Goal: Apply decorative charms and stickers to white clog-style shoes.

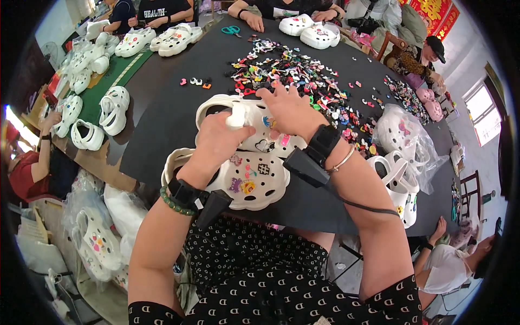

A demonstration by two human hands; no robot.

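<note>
Two white clogs lie on the black table in front of me, both dotted with colourful charms. My left hand (219, 142) is over the heel side of the far clog (254, 143), its fingers closed round a small white piece (236, 116) whose kind I cannot make out. My right hand (295, 112) grips the same clog near its toe, fingers over the far side and thumb on the top. Closer to me is the near clog (260, 189), bearing cherry, purple and yellow charms; my left wrist partly covers its heel.
A large spread of loose charms (292, 70) covers the table beyond the clogs. Teal scissors (231, 31) lie at the far left. Bagged clogs (401, 132) and more white clogs (398, 184) stand at right. Several people sit around the table. Finished-looking clogs (114, 110) stand at left.
</note>
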